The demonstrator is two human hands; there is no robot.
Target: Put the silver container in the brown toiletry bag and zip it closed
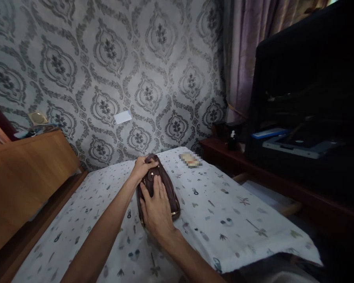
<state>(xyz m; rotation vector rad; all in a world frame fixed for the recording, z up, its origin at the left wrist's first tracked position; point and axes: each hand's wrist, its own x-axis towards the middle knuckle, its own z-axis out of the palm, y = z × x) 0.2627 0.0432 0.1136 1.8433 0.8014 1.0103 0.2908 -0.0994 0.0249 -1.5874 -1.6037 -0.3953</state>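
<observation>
A dark brown leather zip bag (172, 192) lies on the white patterned cloth, with gold-coloured zips and a round snap on a tab near its far end. My left hand (141, 169) grips the bag's far left edge, its thumb over the top near the snap; the other fingers are partly hidden behind the bag. Flat on the bag's near half rests my right hand (157, 206), fingers stretched out and a little apart. The bag's zip openings are partly covered by my hands.
A blurred-out yellowish item (190, 160) lies on the printed cloth (206, 232) beyond the bag. On the left is a wooden headboard-like panel (32, 173). A dark red shelf (224, 157) with a small dark pump bottle (232, 141) and a large black-framed screen (306, 98) stand right.
</observation>
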